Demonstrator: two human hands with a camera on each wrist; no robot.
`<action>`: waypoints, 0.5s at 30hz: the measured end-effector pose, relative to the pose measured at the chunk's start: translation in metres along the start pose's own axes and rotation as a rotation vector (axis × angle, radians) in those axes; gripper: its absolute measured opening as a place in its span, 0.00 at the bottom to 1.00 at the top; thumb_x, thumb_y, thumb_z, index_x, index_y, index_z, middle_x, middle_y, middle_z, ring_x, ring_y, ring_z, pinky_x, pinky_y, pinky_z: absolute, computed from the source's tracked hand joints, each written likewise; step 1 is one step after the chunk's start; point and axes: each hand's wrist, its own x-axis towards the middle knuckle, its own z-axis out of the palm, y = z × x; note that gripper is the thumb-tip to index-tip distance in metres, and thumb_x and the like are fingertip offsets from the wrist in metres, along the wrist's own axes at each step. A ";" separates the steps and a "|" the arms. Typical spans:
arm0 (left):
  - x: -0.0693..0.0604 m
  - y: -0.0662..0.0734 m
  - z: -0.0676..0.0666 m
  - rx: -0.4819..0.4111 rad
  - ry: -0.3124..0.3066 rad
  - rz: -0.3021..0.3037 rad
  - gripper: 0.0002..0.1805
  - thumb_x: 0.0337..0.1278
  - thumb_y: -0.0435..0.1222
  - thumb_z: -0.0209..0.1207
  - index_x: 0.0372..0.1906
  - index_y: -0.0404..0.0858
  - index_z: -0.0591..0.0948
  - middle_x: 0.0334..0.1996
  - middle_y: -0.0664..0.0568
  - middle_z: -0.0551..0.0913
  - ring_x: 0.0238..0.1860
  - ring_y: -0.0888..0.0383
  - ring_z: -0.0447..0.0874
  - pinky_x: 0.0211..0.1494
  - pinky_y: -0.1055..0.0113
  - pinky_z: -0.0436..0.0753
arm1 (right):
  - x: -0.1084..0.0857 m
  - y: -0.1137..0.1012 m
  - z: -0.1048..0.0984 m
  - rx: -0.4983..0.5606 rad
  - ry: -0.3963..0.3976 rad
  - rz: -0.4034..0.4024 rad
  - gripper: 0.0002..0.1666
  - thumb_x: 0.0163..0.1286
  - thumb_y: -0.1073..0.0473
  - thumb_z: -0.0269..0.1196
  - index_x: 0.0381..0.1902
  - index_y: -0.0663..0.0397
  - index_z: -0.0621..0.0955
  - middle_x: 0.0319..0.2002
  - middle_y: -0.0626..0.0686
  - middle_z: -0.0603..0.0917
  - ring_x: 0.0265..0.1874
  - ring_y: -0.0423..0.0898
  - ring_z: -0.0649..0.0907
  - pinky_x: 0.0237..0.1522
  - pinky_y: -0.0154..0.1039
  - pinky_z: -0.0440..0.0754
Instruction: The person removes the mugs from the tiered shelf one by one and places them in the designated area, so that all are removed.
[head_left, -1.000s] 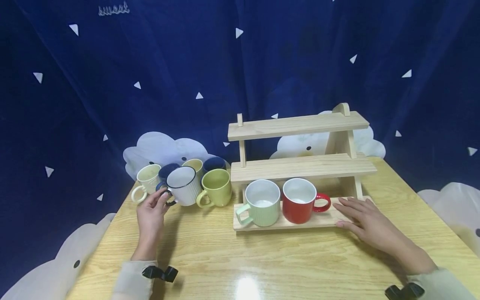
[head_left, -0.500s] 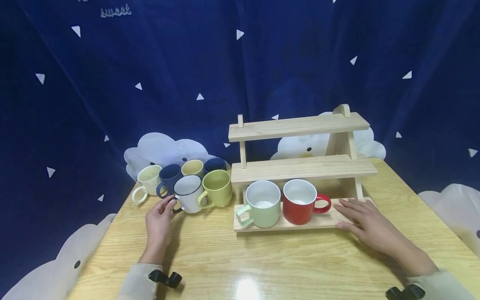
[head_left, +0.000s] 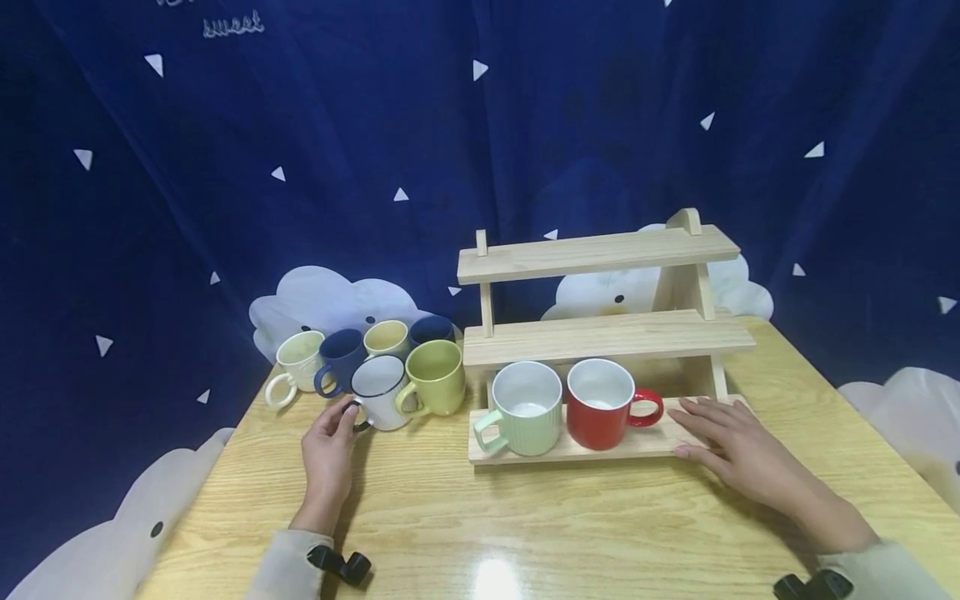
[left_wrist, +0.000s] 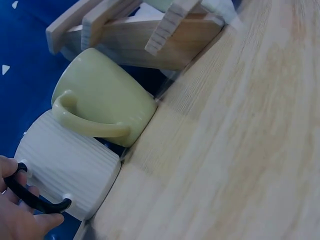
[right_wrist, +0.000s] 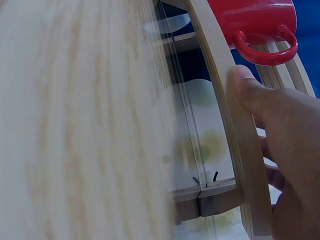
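My left hand point(head_left: 328, 446) pinches the black handle point(left_wrist: 35, 197) of a white ribbed mug point(head_left: 385, 398) with a dark rim. The mug appears to stand upright on the table, close beside a yellow-green mug point(head_left: 438, 383). In the left wrist view, thumb and fingers meet around that handle. My right hand point(head_left: 738, 450) rests on the right end of the lowest shelf of a wooden rack point(head_left: 667, 433), fingers extended, with the thumb at the front edge. On this shelf stand a pale green mug point(head_left: 527, 417) and a red mug point(head_left: 600, 412), its handle toward my right hand.
Behind the white mug stand a cream mug point(head_left: 300, 362), a blue mug point(head_left: 342, 357), a light yellow mug point(head_left: 386, 335) and a dark blue mug point(head_left: 432, 327). The rack's middle shelf point(head_left: 607, 336) and top shelf point(head_left: 600, 254) rise behind the lowest one. A dark blue curtain hangs at the back.
My left hand has brought the white mug down and slightly right, from in front of the blue mug to beside the yellow-green mug. The right hand stays put.
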 end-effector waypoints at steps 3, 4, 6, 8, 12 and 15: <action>0.001 0.000 -0.001 0.024 -0.011 0.003 0.19 0.67 0.39 0.61 0.57 0.32 0.80 0.45 0.49 0.83 0.41 0.65 0.78 0.43 0.76 0.81 | 0.001 0.000 0.000 0.002 -0.006 0.004 0.33 0.62 0.45 0.69 0.62 0.52 0.79 0.60 0.62 0.78 0.60 0.65 0.72 0.71 0.63 0.50; 0.001 0.000 -0.001 0.040 -0.018 0.006 0.19 0.67 0.40 0.60 0.57 0.33 0.80 0.47 0.47 0.83 0.42 0.66 0.78 0.43 0.77 0.81 | 0.001 0.000 0.000 0.001 -0.007 0.005 0.33 0.62 0.45 0.69 0.62 0.52 0.79 0.60 0.62 0.78 0.60 0.65 0.72 0.71 0.63 0.50; 0.003 0.000 -0.003 0.074 -0.025 0.025 0.19 0.67 0.40 0.60 0.57 0.34 0.80 0.50 0.44 0.82 0.41 0.69 0.78 0.42 0.78 0.80 | 0.001 0.000 0.000 0.002 -0.008 0.006 0.32 0.62 0.45 0.69 0.62 0.52 0.79 0.60 0.62 0.78 0.60 0.65 0.72 0.71 0.63 0.50; 0.004 0.001 -0.005 0.107 -0.030 0.048 0.20 0.67 0.41 0.60 0.57 0.33 0.80 0.52 0.41 0.81 0.41 0.70 0.77 0.41 0.80 0.79 | 0.001 -0.001 0.000 0.003 -0.009 0.006 0.32 0.62 0.45 0.69 0.62 0.51 0.79 0.60 0.62 0.78 0.60 0.64 0.73 0.71 0.64 0.51; 0.004 0.006 -0.007 0.189 -0.024 0.122 0.19 0.67 0.41 0.60 0.56 0.33 0.80 0.50 0.40 0.82 0.44 0.66 0.78 0.47 0.78 0.77 | 0.000 -0.001 -0.001 0.005 -0.008 0.005 0.32 0.62 0.45 0.69 0.62 0.52 0.79 0.60 0.61 0.78 0.60 0.64 0.73 0.71 0.63 0.50; 0.003 0.014 -0.006 0.259 -0.015 0.212 0.18 0.66 0.38 0.61 0.54 0.31 0.80 0.50 0.38 0.82 0.50 0.56 0.79 0.59 0.66 0.76 | 0.000 -0.002 -0.001 0.004 -0.005 0.007 0.32 0.63 0.45 0.69 0.62 0.52 0.79 0.60 0.61 0.78 0.60 0.64 0.73 0.71 0.62 0.49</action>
